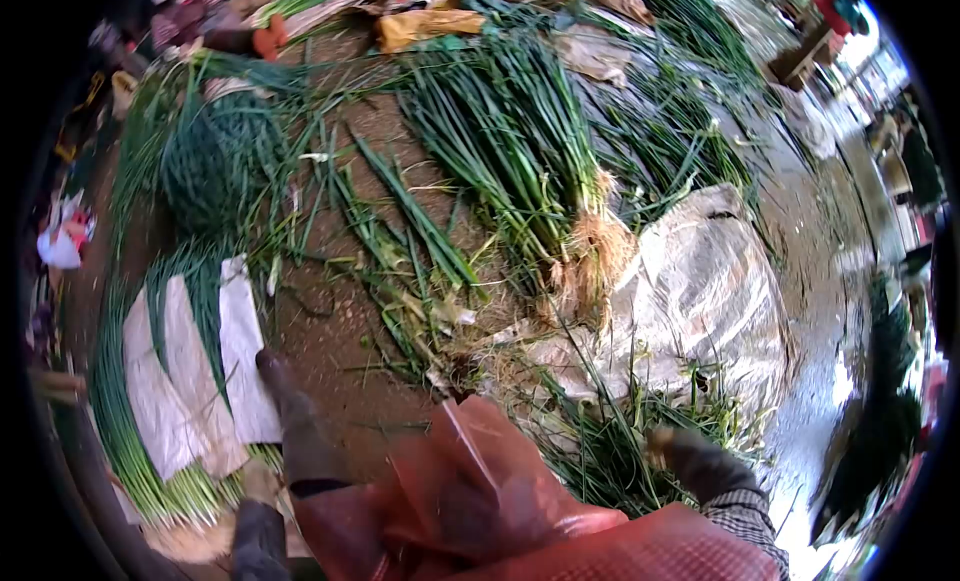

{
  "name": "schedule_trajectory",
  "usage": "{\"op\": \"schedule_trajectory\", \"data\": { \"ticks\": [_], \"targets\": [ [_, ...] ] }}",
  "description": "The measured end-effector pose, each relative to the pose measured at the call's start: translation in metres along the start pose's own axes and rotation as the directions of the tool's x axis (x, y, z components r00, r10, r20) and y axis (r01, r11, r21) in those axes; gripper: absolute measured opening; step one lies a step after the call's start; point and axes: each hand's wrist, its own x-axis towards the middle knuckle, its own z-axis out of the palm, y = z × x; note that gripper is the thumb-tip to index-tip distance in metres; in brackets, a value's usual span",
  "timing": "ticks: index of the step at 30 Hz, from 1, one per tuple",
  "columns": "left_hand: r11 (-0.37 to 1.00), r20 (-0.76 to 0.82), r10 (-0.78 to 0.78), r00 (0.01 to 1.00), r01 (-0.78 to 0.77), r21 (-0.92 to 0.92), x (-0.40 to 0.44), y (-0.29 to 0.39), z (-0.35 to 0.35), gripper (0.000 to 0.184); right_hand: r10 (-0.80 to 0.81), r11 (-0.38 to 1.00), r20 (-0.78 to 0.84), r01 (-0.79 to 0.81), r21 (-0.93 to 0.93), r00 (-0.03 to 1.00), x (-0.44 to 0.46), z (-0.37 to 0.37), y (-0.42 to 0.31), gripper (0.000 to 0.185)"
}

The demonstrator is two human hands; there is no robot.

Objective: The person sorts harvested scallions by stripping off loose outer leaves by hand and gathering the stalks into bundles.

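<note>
Right arm: the forearm enters from the lower right, in a checked sleeve (745,516) with a dark grey cover (705,468) toward the wrist. It angles inward and forward, across the side of the red plastic apron (480,491). The right hand (664,446) is low over loose green onion leaves (610,461), at the near edge of the whitish plastic sheet (705,291). Blur hides the fingers; whether they grip or are released cannot be told.

Left arm: the forearm, in a dark sleeve (260,541), extends forward from the bottom of the view. The left hand (261,481) is at the near end of the flat green onion bundle (185,486), beside the pale strips (190,381) laid across its leaves. Its finger closure cannot be told. A dark boot (300,421) stands just to the right of these strips.

Main bunch: the large green onion bunch (510,131) lies forward of the apron, leaves pointing away, with its tangled roots (600,246) at the sheet's left edge.

Markings: a small dark mark near the sheet's far corner is too small to read.
</note>
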Motion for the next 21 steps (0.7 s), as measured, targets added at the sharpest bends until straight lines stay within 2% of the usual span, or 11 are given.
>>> {"op": "schedule_trajectory", "data": {
  "ticks": [2,7,9,11,13,16,17,18,19,20,21],
  "targets": [
    [0.931,0.195,0.360,0.912,-0.336,-0.144,-0.013,0.085,0.076,0.018,0.041,0.999,-0.225,-0.047,-0.021,0.973,0.032,-0.057,0.011,0.067],
    [0.913,0.708,0.352,0.613,-0.390,-0.116,-0.041,0.212,0.307,0.022,0.050,0.998,-0.713,-0.055,0.016,0.699,0.185,-0.192,0.007,0.093],
    [0.947,0.887,0.242,0.393,-0.297,-0.127,-0.062,0.211,0.400,0.025,0.231,0.961,-0.406,-0.141,0.240,0.884,0.214,-0.243,-0.008,0.095],
    [0.967,0.871,0.041,0.489,-0.237,0.088,-0.111,0.192,0.485,0.029,0.065,0.986,-0.466,-0.128,-0.105,0.882,0.257,-0.240,-0.014,0.071],
    [0.998,0.964,0.008,0.266,-0.067,0.010,-0.123,0.160,0.542,0.038,-0.098,0.950,-0.500,-0.069,-0.305,0.860,0.277,-0.219,-0.027,0.053],
    [1.000,0.939,0.010,0.345,-0.030,0.000,-0.167,0.136,0.601,0.059,-0.237,0.942,-0.486,0.076,-0.328,0.841,0.263,-0.200,-0.076,0.048],
    [0.999,0.939,-0.006,0.343,0.048,-0.011,-0.170,0.128,0.613,0.065,0.051,0.806,-0.327,0.155,0.572,0.944,0.220,-0.216,-0.119,0.041],
    [0.997,0.923,-0.014,0.384,0.081,-0.018,-0.181,0.130,0.615,0.067,-0.155,0.900,-0.574,0.355,0.253,0.804,0.253,-0.183,-0.115,0.035],
    [0.993,0.902,-0.019,0.430,0.110,-0.031,-0.188,0.134,0.614,0.070,-0.060,0.878,-0.383,0.231,0.420,0.922,0.274,-0.159,-0.122,0.030],
    [0.979,0.904,0.058,0.425,0.154,-0.135,-0.176,0.123,0.617,0.052,-0.301,0.910,-0.568,0.409,0.068,0.766,0.260,-0.152,-0.143,0.025],
    [0.977,0.847,-0.002,0.532,0.180,-0.110,-0.155,0.114,0.620,0.046,-0.307,0.748,-0.698,0.618,0.244,0.647,0.259,-0.133,-0.157,0.034]
  ]
}}
